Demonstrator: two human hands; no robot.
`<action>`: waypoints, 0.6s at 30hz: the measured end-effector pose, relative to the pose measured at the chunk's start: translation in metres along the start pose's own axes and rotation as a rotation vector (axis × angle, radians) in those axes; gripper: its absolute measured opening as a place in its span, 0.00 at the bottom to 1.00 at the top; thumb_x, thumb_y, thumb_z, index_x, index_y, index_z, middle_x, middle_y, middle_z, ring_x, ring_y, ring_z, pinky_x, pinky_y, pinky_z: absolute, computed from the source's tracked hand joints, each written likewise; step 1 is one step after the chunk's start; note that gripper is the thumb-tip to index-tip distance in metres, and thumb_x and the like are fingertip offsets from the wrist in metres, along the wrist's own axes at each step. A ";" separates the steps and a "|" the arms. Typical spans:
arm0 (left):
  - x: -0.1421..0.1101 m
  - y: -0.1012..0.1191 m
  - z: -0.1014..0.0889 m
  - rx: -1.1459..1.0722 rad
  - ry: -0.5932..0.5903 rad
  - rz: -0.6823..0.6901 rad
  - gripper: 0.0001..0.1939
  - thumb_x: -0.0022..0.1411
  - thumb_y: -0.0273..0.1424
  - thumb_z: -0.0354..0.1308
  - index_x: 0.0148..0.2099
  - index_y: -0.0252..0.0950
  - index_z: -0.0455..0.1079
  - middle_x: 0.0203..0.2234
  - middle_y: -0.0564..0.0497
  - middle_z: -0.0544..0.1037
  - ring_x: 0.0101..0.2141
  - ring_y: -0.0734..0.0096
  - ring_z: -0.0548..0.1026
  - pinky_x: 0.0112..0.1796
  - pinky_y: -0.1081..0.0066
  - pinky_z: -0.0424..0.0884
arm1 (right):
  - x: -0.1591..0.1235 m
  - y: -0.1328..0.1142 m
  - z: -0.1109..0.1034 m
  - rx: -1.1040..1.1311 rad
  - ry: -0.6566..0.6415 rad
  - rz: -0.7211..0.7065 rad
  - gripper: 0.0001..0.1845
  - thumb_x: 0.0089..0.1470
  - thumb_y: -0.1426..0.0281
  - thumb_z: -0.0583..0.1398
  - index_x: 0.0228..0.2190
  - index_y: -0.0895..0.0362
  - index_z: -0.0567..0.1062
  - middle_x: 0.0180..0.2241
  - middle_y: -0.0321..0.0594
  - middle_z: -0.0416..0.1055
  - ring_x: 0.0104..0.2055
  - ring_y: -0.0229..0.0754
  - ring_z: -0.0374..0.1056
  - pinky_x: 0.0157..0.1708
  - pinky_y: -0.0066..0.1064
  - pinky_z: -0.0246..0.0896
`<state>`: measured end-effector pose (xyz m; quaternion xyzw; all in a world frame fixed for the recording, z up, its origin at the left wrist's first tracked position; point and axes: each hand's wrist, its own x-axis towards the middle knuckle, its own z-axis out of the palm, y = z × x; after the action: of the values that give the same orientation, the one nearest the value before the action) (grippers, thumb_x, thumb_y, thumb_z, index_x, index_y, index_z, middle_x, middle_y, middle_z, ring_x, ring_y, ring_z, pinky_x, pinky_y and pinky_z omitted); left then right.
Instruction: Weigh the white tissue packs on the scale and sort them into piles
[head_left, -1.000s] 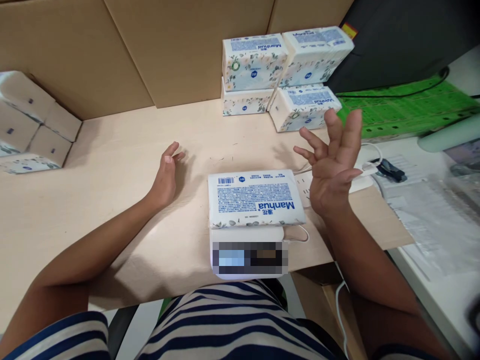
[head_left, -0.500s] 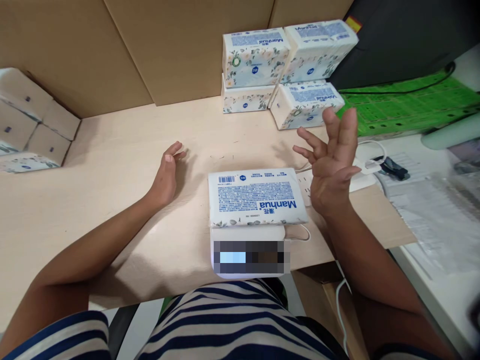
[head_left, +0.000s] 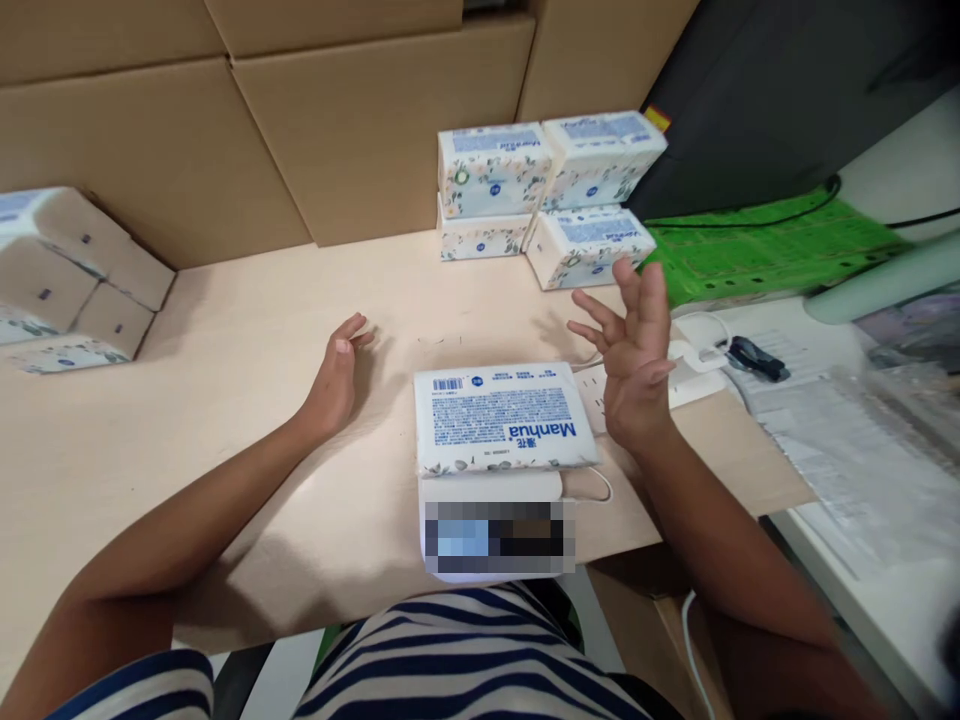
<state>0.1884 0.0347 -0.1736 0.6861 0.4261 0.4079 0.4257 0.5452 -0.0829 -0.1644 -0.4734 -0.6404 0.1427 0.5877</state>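
Observation:
A white and blue pack of tissues (head_left: 504, 418), printed "Manhua", lies flat on a white device like a small scale (head_left: 491, 487). The front panel of that device is blurred out. To the left of the pack, my left hand (head_left: 335, 378) rests its edge near the tabletop, fingers extended and nothing in them. On the other side, my right hand (head_left: 634, 365) is raised just right of the pack, palm partly up and fingers spread, also holding nothing. Neither hand touches the pack.
Stacked tissue packs (head_left: 495, 175) stand at the back; another stack (head_left: 75, 280) is at the left. Cardboard boxes (head_left: 360, 140) line the rear. To the right are a green crate-like surface (head_left: 750, 245), a black cable bundle (head_left: 757, 358), a power strip (head_left: 690, 372) and clear plastic bags (head_left: 840, 450).
The camera view has tilted up a little, so the scene sits lower in the picture and more of the boxes shows. Both hands stay open beside the pack, which remains on the device.

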 end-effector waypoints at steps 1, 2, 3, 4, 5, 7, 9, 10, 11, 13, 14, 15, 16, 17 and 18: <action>-0.005 0.004 0.001 -0.001 0.019 -0.006 0.53 0.67 0.75 0.42 0.74 0.40 0.64 0.75 0.32 0.65 0.72 0.33 0.70 0.75 0.31 0.55 | 0.001 -0.003 0.002 0.014 0.009 -0.003 0.50 0.61 0.24 0.42 0.78 0.23 0.44 0.83 0.32 0.42 0.77 0.67 0.61 0.65 0.64 0.69; -0.013 0.009 0.003 -0.009 0.041 -0.010 0.52 0.67 0.74 0.43 0.75 0.40 0.62 0.76 0.32 0.63 0.73 0.33 0.67 0.75 0.31 0.55 | 0.000 -0.007 0.004 0.026 0.028 -0.001 0.49 0.62 0.25 0.42 0.78 0.23 0.45 0.83 0.33 0.42 0.78 0.67 0.60 0.65 0.65 0.68; -0.025 0.014 0.007 -0.024 0.059 -0.011 0.51 0.68 0.73 0.44 0.76 0.42 0.60 0.78 0.33 0.61 0.75 0.32 0.63 0.75 0.30 0.54 | -0.001 -0.012 0.006 0.035 0.057 0.006 0.49 0.63 0.26 0.42 0.78 0.24 0.46 0.84 0.33 0.42 0.79 0.67 0.57 0.67 0.66 0.66; -0.040 0.018 0.011 -0.051 0.071 -0.009 0.49 0.71 0.71 0.44 0.78 0.44 0.58 0.80 0.36 0.57 0.78 0.33 0.58 0.75 0.30 0.54 | -0.005 -0.019 0.008 0.043 0.101 0.018 0.48 0.64 0.27 0.43 0.78 0.25 0.47 0.84 0.33 0.42 0.81 0.67 0.52 0.68 0.67 0.64; -0.059 0.022 0.015 -0.098 0.058 -0.012 0.45 0.74 0.68 0.43 0.80 0.48 0.54 0.82 0.41 0.53 0.80 0.35 0.53 0.76 0.30 0.54 | -0.011 -0.026 0.010 0.049 0.155 0.038 0.47 0.65 0.28 0.43 0.78 0.26 0.49 0.84 0.33 0.41 0.83 0.65 0.47 0.70 0.68 0.61; -0.099 0.025 0.021 -0.161 -0.073 -0.022 0.38 0.78 0.62 0.41 0.82 0.58 0.49 0.84 0.53 0.45 0.82 0.40 0.44 0.78 0.35 0.51 | -0.030 -0.040 0.012 0.065 0.262 0.108 0.44 0.69 0.31 0.44 0.78 0.29 0.52 0.84 0.33 0.40 0.85 0.61 0.39 0.74 0.69 0.54; -0.134 0.025 0.021 -0.189 -0.091 -0.015 0.39 0.76 0.64 0.39 0.83 0.62 0.49 0.84 0.59 0.45 0.82 0.40 0.42 0.79 0.36 0.49 | -0.054 -0.052 0.011 0.095 0.331 0.209 0.39 0.73 0.36 0.45 0.78 0.30 0.53 0.85 0.32 0.38 0.86 0.57 0.35 0.77 0.69 0.48; -0.146 0.026 0.019 -0.191 -0.102 -0.041 0.40 0.75 0.65 0.39 0.83 0.63 0.48 0.84 0.60 0.44 0.82 0.39 0.40 0.79 0.36 0.48 | -0.065 -0.056 0.010 0.109 0.358 0.251 0.38 0.74 0.38 0.46 0.78 0.30 0.54 0.85 0.31 0.37 0.86 0.55 0.34 0.78 0.69 0.46; -0.153 0.027 0.015 -0.193 -0.094 -0.071 0.42 0.74 0.66 0.40 0.83 0.63 0.47 0.84 0.61 0.43 0.82 0.38 0.39 0.79 0.36 0.47 | -0.075 -0.059 0.009 0.119 0.381 0.279 0.36 0.75 0.40 0.47 0.78 0.30 0.54 0.85 0.30 0.36 0.86 0.54 0.33 0.79 0.69 0.43; -0.157 0.034 0.009 -0.199 -0.081 -0.157 0.43 0.74 0.67 0.41 0.84 0.64 0.42 0.85 0.63 0.39 0.82 0.38 0.37 0.79 0.34 0.42 | -0.086 -0.064 0.010 0.115 0.452 0.288 0.36 0.76 0.43 0.48 0.78 0.31 0.53 0.85 0.29 0.34 0.87 0.53 0.31 0.80 0.68 0.38; -0.154 0.039 0.009 -0.212 -0.073 -0.204 0.43 0.75 0.66 0.41 0.85 0.64 0.39 0.85 0.64 0.37 0.83 0.39 0.36 0.79 0.34 0.40 | -0.089 -0.066 0.013 0.101 0.483 0.286 0.36 0.76 0.44 0.48 0.79 0.31 0.52 0.85 0.28 0.34 0.87 0.53 0.30 0.81 0.68 0.37; -0.150 0.046 0.013 -0.237 -0.065 -0.253 0.44 0.75 0.66 0.41 0.85 0.63 0.37 0.85 0.64 0.35 0.83 0.41 0.35 0.79 0.35 0.38 | -0.089 -0.068 0.018 0.087 0.481 0.293 0.37 0.76 0.44 0.48 0.79 0.32 0.50 0.85 0.28 0.33 0.87 0.52 0.29 0.82 0.67 0.36; -0.145 0.054 0.020 -0.277 -0.065 -0.301 0.45 0.75 0.66 0.41 0.85 0.62 0.35 0.85 0.64 0.34 0.83 0.43 0.34 0.79 0.37 0.37 | -0.087 -0.070 0.025 0.080 0.435 0.308 0.38 0.76 0.44 0.48 0.80 0.33 0.47 0.85 0.28 0.33 0.87 0.52 0.29 0.82 0.66 0.36; -0.140 0.063 0.030 -0.338 -0.068 -0.339 0.46 0.75 0.66 0.41 0.85 0.60 0.35 0.85 0.62 0.36 0.83 0.45 0.34 0.79 0.38 0.37 | -0.084 -0.073 0.033 0.086 0.352 0.328 0.40 0.76 0.43 0.48 0.81 0.35 0.44 0.85 0.30 0.33 0.87 0.53 0.29 0.82 0.66 0.36; -0.136 0.071 0.042 -0.410 -0.077 -0.361 0.47 0.75 0.67 0.41 0.86 0.58 0.35 0.85 0.60 0.39 0.83 0.47 0.36 0.79 0.39 0.40 | -0.080 -0.076 0.041 0.114 0.245 0.342 0.42 0.75 0.42 0.47 0.81 0.37 0.42 0.85 0.31 0.34 0.87 0.54 0.31 0.82 0.65 0.38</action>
<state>0.2029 -0.1210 -0.1474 0.5134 0.4336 0.3769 0.6374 0.4644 -0.1687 -0.1686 -0.5552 -0.4653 0.2177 0.6541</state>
